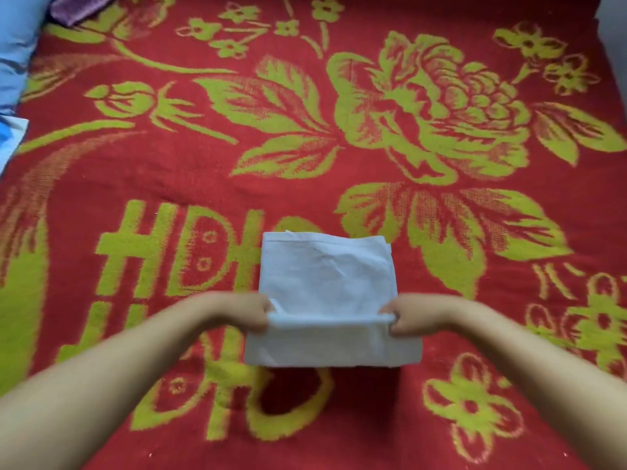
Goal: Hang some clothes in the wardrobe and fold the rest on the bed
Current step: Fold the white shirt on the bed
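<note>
A pale blue-white folded garment [325,273] lies on the red bed cover with green flowers [339,147], near its front middle. My left hand [247,312] pinches the garment's left side at a fold line. My right hand [402,315] pinches the right side at the same height. The cloth between my hands is raised into a ridge, and the near flap [332,347] hangs down from it toward me. The far part lies flat in a neat rectangle.
A light blue cloth or pillow [17,45] lies at the far left edge with a purple item [81,6] beside it. A white object [10,137] sits at the left edge. A pale shape [614,35] shows at the far right.
</note>
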The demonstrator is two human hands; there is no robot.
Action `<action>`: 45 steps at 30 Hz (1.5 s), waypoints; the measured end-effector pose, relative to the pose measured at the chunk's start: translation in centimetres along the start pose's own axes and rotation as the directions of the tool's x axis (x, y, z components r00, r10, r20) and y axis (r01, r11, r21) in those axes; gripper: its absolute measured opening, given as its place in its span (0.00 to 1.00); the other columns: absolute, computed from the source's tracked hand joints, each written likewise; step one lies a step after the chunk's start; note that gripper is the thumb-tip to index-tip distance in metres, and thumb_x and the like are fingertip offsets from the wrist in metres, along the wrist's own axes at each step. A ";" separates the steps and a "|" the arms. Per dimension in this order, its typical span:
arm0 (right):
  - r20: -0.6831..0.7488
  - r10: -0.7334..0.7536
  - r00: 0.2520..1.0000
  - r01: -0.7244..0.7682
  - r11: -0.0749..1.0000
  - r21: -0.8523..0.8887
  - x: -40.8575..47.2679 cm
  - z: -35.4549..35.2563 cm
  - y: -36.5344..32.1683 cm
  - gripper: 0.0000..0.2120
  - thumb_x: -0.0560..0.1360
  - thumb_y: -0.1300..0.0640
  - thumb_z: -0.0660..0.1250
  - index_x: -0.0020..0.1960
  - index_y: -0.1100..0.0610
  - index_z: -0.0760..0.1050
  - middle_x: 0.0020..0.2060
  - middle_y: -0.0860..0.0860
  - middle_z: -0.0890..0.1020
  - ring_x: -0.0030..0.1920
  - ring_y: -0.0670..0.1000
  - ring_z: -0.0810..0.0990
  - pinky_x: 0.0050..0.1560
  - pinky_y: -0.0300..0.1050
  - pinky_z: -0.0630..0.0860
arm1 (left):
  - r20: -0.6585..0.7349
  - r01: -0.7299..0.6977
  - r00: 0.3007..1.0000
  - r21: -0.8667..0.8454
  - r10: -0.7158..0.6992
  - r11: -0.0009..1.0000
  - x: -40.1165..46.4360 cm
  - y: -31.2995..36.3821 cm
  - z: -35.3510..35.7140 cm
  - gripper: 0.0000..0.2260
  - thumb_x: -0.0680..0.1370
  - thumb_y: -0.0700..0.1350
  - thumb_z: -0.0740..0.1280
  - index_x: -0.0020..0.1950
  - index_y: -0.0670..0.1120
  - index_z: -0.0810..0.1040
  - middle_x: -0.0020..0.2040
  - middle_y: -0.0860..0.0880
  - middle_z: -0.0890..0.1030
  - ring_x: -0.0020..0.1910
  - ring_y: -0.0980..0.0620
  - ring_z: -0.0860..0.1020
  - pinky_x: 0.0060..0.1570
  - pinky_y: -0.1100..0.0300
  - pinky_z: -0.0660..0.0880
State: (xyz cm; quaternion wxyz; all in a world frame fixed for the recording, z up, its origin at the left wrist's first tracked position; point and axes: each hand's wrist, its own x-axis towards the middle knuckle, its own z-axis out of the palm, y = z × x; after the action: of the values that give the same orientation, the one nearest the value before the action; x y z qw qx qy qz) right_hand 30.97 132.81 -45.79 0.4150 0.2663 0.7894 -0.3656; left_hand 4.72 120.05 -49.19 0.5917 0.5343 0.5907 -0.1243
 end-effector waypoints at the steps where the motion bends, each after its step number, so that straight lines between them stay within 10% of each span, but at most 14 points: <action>1: -0.068 0.033 0.997 -0.030 0.998 0.053 0.6 -2.1 1.0 0.10 0.73 0.63 0.60 0.34 0.54 0.67 0.31 0.47 0.72 0.35 0.48 0.70 0.31 0.40 0.64 | -0.072 0.021 0.997 -0.109 -0.029 0.994 0.6 0.2 -2.3 0.04 0.67 0.38 0.59 0.33 0.45 0.67 0.30 0.46 0.69 0.34 0.51 0.67 0.29 0.62 0.62; 5: -0.407 0.231 0.884 -0.136 0.959 0.250 4.7 -6.8 4.4 0.06 0.75 0.60 0.62 0.40 0.57 0.72 0.35 0.52 0.74 0.37 0.52 0.72 0.33 0.44 0.63 | -0.462 0.016 0.874 -0.288 -0.154 0.958 4.5 -0.2 -8.0 0.06 0.74 0.34 0.60 0.41 0.41 0.75 0.36 0.45 0.72 0.35 0.49 0.69 0.34 0.58 0.65; 8: -0.716 0.376 0.588 -0.131 0.918 0.374 7.5 -5.7 4.0 0.17 0.77 0.63 0.61 0.66 0.59 0.72 0.57 0.58 0.77 0.58 0.59 0.75 0.54 0.49 0.70 | -0.784 0.092 0.552 -0.280 -0.283 0.955 6.7 0.3 -7.6 0.13 0.76 0.36 0.60 0.56 0.45 0.79 0.53 0.43 0.80 0.52 0.43 0.77 0.50 0.51 0.74; 11: -0.877 0.251 0.410 -0.122 0.968 0.220 8.7 -1.4 1.3 0.23 0.76 0.62 0.61 0.70 0.58 0.69 0.67 0.56 0.72 0.70 0.57 0.68 0.69 0.61 0.59 | -0.915 0.187 0.381 -0.065 -0.133 0.980 7.9 1.2 -3.1 0.20 0.78 0.41 0.62 0.71 0.46 0.69 0.70 0.44 0.71 0.70 0.44 0.68 0.71 0.43 0.57; 15: -0.796 -0.038 0.604 -0.159 0.973 -0.167 10.1 4.4 -1.5 0.24 0.74 0.51 0.56 0.67 0.56 0.75 0.68 0.57 0.74 0.68 0.61 0.71 0.59 0.77 0.61 | -0.766 0.160 0.565 0.466 0.306 0.870 9.7 2.9 3.6 0.24 0.75 0.52 0.59 0.69 0.45 0.74 0.70 0.43 0.71 0.69 0.42 0.71 0.64 0.31 0.61; 21: -0.722 0.287 0.630 -0.366 0.929 0.049 12.4 4.6 4.6 0.26 0.82 0.45 0.46 0.78 0.45 0.45 0.78 0.46 0.52 0.76 0.46 0.54 0.67 0.71 0.32 | -0.757 0.271 0.652 0.288 0.044 0.918 11.7 -1.6 3.7 0.28 0.77 0.59 0.47 0.76 0.51 0.56 0.77 0.47 0.54 0.76 0.47 0.55 0.68 0.32 0.53; 26: -0.710 0.413 0.571 -0.431 0.886 0.168 11.8 4.2 3.5 0.26 0.82 0.46 0.44 0.78 0.46 0.41 0.78 0.47 0.46 0.78 0.49 0.43 0.67 0.73 0.35 | -0.745 0.367 0.660 0.210 -0.094 0.906 11.9 -2.4 3.6 0.29 0.80 0.62 0.46 0.71 0.57 0.30 0.71 0.53 0.25 0.70 0.55 0.26 0.70 0.36 0.37; 31: -0.861 0.283 0.423 -0.329 0.933 0.145 11.0 1.4 1.4 0.24 0.81 0.53 0.56 0.76 0.53 0.59 0.76 0.51 0.59 0.77 0.58 0.53 0.67 0.75 0.42 | -0.768 0.277 0.623 0.395 0.149 0.876 10.6 -0.6 0.8 0.28 0.80 0.58 0.53 0.78 0.49 0.53 0.78 0.44 0.48 0.77 0.45 0.46 0.69 0.32 0.45; 33: -0.869 0.032 0.493 -0.218 0.972 -0.088 12.1 0.3 0.2 0.24 0.79 0.54 0.59 0.75 0.52 0.63 0.75 0.51 0.62 0.76 0.57 0.56 0.67 0.73 0.40 | -0.671 0.192 0.666 0.576 0.326 0.794 10.8 0.7 -0.2 0.27 0.77 0.56 0.51 0.74 0.48 0.67 0.76 0.44 0.62 0.74 0.43 0.61 0.65 0.30 0.55; 35: -0.778 -0.027 0.628 -0.190 0.964 -0.187 13.6 0.2 0.0 0.24 0.83 0.50 0.51 0.78 0.48 0.52 0.78 0.48 0.50 0.78 0.53 0.44 0.69 0.66 0.32 | -0.590 0.174 0.745 0.623 0.312 0.763 12.0 1.2 -0.1 0.28 0.79 0.59 0.47 0.78 0.52 0.53 0.78 0.47 0.49 0.77 0.45 0.46 0.69 0.32 0.45; 39: -0.720 0.243 0.650 -0.296 0.954 0.055 14.3 0.6 3.3 0.27 0.82 0.43 0.46 0.79 0.48 0.43 0.78 0.50 0.42 0.77 0.53 0.38 0.74 0.52 0.39 | -0.690 0.281 0.723 0.321 0.021 0.905 13.7 -0.8 0.1 0.32 0.78 0.67 0.47 0.75 0.59 0.34 0.76 0.51 0.32 0.76 0.51 0.34 0.68 0.35 0.34; 45: -0.575 0.596 0.560 -0.425 0.803 0.418 10.7 2.2 5.4 0.29 0.82 0.44 0.44 0.78 0.49 0.35 0.78 0.51 0.39 0.77 0.56 0.38 0.72 0.70 0.44 | -0.656 0.401 0.738 0.241 -0.156 0.884 10.8 -2.5 -0.5 0.33 0.78 0.67 0.43 0.76 0.54 0.33 0.76 0.49 0.31 0.76 0.49 0.33 0.69 0.34 0.35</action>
State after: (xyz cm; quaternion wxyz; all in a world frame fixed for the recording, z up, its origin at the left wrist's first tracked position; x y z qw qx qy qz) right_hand 30.41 135.50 -57.64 0.1490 0.6458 0.7235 -0.1932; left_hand 5.44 124.75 -59.26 0.2280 0.5493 0.7919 -0.1386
